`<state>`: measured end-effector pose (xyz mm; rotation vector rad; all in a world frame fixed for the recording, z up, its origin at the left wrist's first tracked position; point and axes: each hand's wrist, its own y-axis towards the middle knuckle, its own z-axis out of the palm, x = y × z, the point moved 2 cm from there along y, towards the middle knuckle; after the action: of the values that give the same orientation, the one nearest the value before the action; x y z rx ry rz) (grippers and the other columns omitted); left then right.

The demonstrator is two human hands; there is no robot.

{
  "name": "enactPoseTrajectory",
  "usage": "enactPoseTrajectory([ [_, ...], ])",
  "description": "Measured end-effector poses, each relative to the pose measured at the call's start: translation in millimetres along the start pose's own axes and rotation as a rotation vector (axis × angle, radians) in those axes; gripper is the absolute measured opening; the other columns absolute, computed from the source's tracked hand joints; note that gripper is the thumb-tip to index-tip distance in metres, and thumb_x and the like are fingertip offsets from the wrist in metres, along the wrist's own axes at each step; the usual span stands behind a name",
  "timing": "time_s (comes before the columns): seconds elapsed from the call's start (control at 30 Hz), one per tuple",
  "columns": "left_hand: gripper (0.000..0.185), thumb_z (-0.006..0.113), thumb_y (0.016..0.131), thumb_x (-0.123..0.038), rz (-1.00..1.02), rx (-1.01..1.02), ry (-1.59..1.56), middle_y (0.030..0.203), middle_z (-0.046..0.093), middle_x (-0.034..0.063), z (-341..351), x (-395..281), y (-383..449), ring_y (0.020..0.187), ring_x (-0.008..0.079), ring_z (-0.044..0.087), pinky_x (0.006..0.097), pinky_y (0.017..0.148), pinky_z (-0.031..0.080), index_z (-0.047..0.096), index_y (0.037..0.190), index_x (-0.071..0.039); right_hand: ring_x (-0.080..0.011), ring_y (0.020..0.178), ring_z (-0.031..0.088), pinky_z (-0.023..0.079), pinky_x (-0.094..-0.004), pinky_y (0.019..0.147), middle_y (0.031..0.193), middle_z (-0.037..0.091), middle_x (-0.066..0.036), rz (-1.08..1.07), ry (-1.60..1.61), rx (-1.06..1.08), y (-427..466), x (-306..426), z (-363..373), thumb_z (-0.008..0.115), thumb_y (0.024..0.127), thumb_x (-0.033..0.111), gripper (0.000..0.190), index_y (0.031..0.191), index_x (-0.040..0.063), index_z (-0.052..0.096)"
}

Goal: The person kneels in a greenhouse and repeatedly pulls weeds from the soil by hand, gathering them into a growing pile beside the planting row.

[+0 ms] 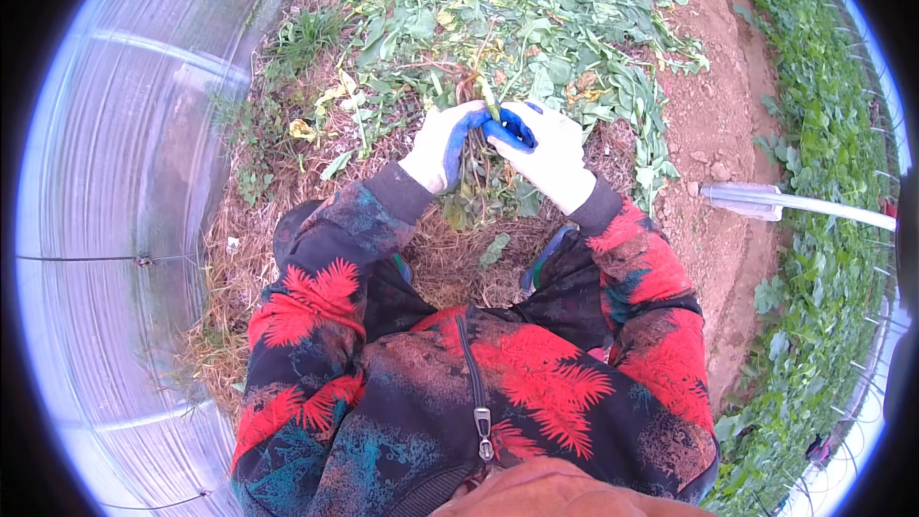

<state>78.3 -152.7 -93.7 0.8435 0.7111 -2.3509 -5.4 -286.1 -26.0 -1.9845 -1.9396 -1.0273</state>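
Both hands wear white work gloves with blue-coated palms and meet in front of me. A thick pale-green plant stalk [489,98] stands between their fingertips, tilted away from me. My left hand [444,143] pinches its lower end from one side. On the other side my right hand [546,151] has thumb and fingers curled around the same end. Thin reddish-brown stems and dry, shrivelled leaves [465,90] lie just beyond the stalk. Below the hands, a leafy clump [477,194] shows on the ground. The fingers partly hide the stalk's base.
Cut leafy stems [531,14] cover the ground ahead, over dry straw [445,258]. Clear plastic sheeting [143,179] rises at left. At right are a bare soil path [707,108], a metal hoop pipe [804,205] and a row of growing green plants [840,122].
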Motion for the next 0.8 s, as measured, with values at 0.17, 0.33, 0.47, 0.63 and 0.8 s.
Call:
enactPoseTrajectory([
  [0.17,0.029,0.052,0.094,-0.018,0.028,-0.127,0.028,0.1,0.065,0.0117,20,-16,-7,0.09,0.0206,0.064,0.0333,0.079,0.053,0.057,0.116,-0.001,-0.0225,0.068,0.063,0.049,-0.0318,0.063,0.08,0.065,-0.009,0.383,0.531,0.041,-3,-19,7,0.074,0.075,0.029,0.031,0.096,0.008,0.066],
  [0.33,0.033,0.048,0.096,-0.022,-0.023,-0.033,-0.186,0.107,0.064,0.011,12,-11,-1,0.092,0.0201,0.063,0.0355,0.079,0.053,0.056,0.119,0.001,-0.027,0.074,0.065,0.05,-0.0353,0.068,0.084,0.066,-0.011,0.239,0.351,0.061,-4,-15,14,0.073,0.075,0.026,0.029,0.097,0.008,0.066],
  [0.47,0.034,0.048,0.095,-0.021,-0.091,0.127,0.057,0.104,0.065,0.0159,-7,0,6,0.095,0.024,0.063,0.0339,0.087,0.048,0.056,0.115,0.006,-0.0295,0.084,0.064,0.051,-0.0377,0.074,0.093,0.066,-0.009,0.077,0.131,0.173,3,-4,7,0.07,0.074,0.028,0.034,0.103,0.011,0.066],
  [0.63,0.029,0.054,0.09,-0.015,0.26,0.02,0.102,0.099,0.066,0.0146,3,-28,-2,0.095,0.0243,0.063,0.0361,0.085,0.051,0.058,0.111,0.005,-0.0178,0.073,0.063,0.05,-0.0305,0.068,0.089,0.067,-0.005,0.215,0.587,0.086,3,-15,27,0.071,0.078,0.023,0.031,0.105,0.009,0.066],
  [0.8,0.019,0.058,0.086,-0.01,0.589,-0.061,0.129,0.092,0.065,0.01,-6,-113,-17,0.084,0.0187,0.062,0.0327,0.078,0.05,0.06,0.101,0.003,-0.0202,0.07,0.062,0.048,-0.0324,0.065,0.083,0.067,-0.007,0.36,0.354,0.33,25,-79,63,0.062,0.083,0.031,0.03,0.103,0.009,0.065],
])
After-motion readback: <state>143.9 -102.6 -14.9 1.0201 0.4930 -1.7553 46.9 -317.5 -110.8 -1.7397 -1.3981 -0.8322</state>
